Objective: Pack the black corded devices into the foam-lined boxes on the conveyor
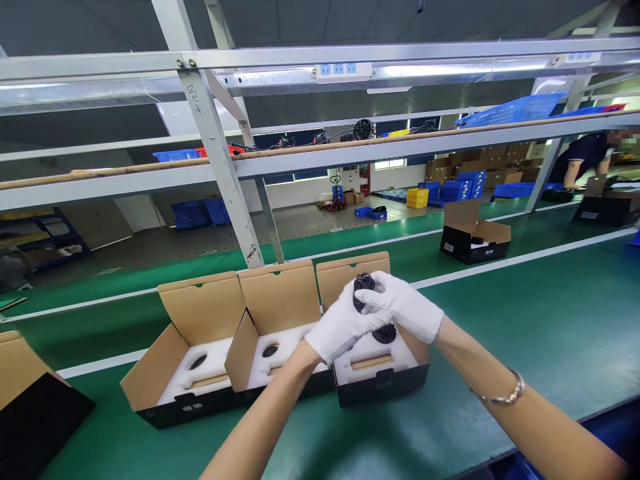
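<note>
Both white-gloved hands, left hand (340, 327) and right hand (403, 307), close their grip on 1 round black part (363, 285) above a foam-lined cardboard box (383, 373).

The black round part (364, 288) is mostly covered by the left hand (345, 323) and right hand (406, 305), so its shape cannot be told. Below the grip, the hands hide much of the box's (383, 383) white foam. Far left, another box (30, 400) is cut by the picture's edge.
</note>
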Motion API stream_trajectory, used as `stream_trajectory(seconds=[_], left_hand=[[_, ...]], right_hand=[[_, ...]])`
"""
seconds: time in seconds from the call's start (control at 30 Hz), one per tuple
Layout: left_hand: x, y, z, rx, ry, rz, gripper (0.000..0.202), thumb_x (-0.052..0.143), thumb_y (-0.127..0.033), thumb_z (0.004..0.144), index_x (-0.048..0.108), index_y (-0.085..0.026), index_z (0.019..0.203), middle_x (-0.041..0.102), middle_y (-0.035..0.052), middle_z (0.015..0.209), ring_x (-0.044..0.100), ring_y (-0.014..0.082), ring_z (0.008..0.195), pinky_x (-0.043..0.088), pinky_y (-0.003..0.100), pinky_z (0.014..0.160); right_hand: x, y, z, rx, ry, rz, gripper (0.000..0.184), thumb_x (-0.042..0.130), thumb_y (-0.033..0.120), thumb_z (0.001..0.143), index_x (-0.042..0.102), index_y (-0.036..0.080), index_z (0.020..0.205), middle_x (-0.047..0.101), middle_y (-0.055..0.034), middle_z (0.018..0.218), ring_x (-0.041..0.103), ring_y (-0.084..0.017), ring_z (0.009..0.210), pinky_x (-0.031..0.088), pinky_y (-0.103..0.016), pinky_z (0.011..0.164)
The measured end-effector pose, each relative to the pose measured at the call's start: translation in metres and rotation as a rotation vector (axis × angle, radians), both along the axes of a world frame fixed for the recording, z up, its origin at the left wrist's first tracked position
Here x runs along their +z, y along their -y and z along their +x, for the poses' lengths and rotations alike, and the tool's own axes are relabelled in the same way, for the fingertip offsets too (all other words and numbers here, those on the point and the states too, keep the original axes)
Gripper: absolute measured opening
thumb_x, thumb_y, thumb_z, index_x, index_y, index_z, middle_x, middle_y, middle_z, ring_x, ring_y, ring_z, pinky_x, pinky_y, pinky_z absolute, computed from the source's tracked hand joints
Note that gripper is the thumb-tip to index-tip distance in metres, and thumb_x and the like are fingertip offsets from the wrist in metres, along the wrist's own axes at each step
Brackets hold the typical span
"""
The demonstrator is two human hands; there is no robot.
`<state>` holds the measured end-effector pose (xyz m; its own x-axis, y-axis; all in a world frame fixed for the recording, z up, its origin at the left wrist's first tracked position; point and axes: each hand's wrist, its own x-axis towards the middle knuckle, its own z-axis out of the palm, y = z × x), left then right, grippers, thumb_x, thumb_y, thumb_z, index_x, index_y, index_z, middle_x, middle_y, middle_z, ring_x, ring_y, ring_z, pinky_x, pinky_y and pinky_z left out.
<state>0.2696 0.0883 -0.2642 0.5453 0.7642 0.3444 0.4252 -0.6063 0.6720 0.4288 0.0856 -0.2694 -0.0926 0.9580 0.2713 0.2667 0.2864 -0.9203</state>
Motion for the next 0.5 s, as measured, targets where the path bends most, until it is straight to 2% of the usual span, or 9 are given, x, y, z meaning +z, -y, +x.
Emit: stream_trajectory(seconds=[0.03, 0.1, 0.17, 0.23, 0.33, 0.4, 0.5], left_hand=[[-0.002, -0.004, 0.002, -0.067, -0.042, -0.021, 0.052, 0.059, -0.046, 0.092, 0.043, -0.024, 0.136, 0.063, 0.0034, 0.129, 0.063, 0.0160, 0.113, 0.054, 0.023, 0.089], [-0.002, -0.016, 0.002, -0.141, -0.162, -0.032, 0.046, 0.060, -0.046, 0.090, 0.050, -0.027, 0.131, 0.065, 0.0007, 0.126, 0.064, 0.0186, 0.110, 0.054, 0.027, 0.090], [-0.003, -0.033, 0.000, -0.160, -0.311, -0.016, 0.041, 0.060, -0.049, 0.089, 0.056, -0.027, 0.124, 0.068, 0.0013, 0.119, 0.065, 0.0228, 0.104, 0.054, 0.036, 0.091], [-0.007, -0.054, 0.001, -0.167, -0.474, 0.008, 0.039, 0.060, -0.051, 0.089, 0.061, -0.022, 0.115, 0.069, 0.0043, 0.112, 0.066, 0.0244, 0.099, 0.053, 0.043, 0.091], [-0.023, -0.077, 0.008, -0.139, -0.731, 0.017, 0.035, 0.059, -0.048, 0.092, 0.063, -0.017, 0.108, 0.068, 0.0071, 0.105, 0.065, 0.0220, 0.094, 0.054, 0.045, 0.090], [-0.036, -0.084, 0.014, -0.093, -0.899, -0.001, 0.033, 0.059, -0.045, 0.094, 0.063, -0.016, 0.109, 0.067, 0.0073, 0.104, 0.065, 0.0203, 0.093, 0.056, 0.043, 0.088], [-0.053, -0.079, 0.019, -0.012, -1.130, -0.025, 0.030, 0.063, -0.039, 0.092, 0.063, -0.015, 0.109, 0.066, 0.0081, 0.109, 0.065, 0.0210, 0.097, 0.057, 0.043, 0.088]], right_hand=[[-0.004, -0.002, 0.003, 0.021, -0.008, -0.019, 0.032, 0.066, 0.048, 0.079, 0.058, 0.021, 0.094, 0.071, -0.0015, 0.087, 0.070, -0.020, 0.079, 0.055, -0.032, 0.071], [-0.013, -0.007, 0.010, -0.064, 0.081, 0.049, 0.036, 0.070, 0.044, 0.076, 0.059, 0.021, 0.102, 0.071, -0.0039, 0.098, 0.070, -0.022, 0.091, 0.056, -0.035, 0.081], [-0.022, -0.013, 0.017, -0.169, 0.272, 0.210, 0.045, 0.072, 0.034, 0.076, 0.059, 0.022, 0.117, 0.068, -0.0062, 0.119, 0.064, -0.022, 0.110, 0.050, -0.036, 0.096], [-0.034, -0.023, 0.023, -0.131, 0.555, 0.277, 0.044, 0.067, 0.029, 0.082, 0.058, 0.025, 0.125, 0.064, -0.0047, 0.129, 0.060, -0.021, 0.118, 0.046, -0.034, 0.102], [-0.058, -0.043, 0.025, -0.006, 0.919, 0.165, 0.027, 0.059, 0.029, 0.091, 0.063, 0.024, 0.117, 0.069, -0.0046, 0.116, 0.064, -0.022, 0.107, 0.049, -0.033, 0.092], [-0.076, -0.055, 0.019, 0.006, 1.023, 0.090, 0.023, 0.058, 0.030, 0.093, 0.065, 0.021, 0.113, 0.071, -0.0075, 0.110, 0.066, -0.024, 0.100, 0.051, -0.035, 0.086], [-0.097, -0.068, 0.004, 0.005, 1.124, 0.004, 0.023, 0.058, 0.032, 0.096, 0.065, 0.017, 0.112, 0.069, -0.0079, 0.109, 0.067, -0.021, 0.095, 0.054, -0.037, 0.083]])
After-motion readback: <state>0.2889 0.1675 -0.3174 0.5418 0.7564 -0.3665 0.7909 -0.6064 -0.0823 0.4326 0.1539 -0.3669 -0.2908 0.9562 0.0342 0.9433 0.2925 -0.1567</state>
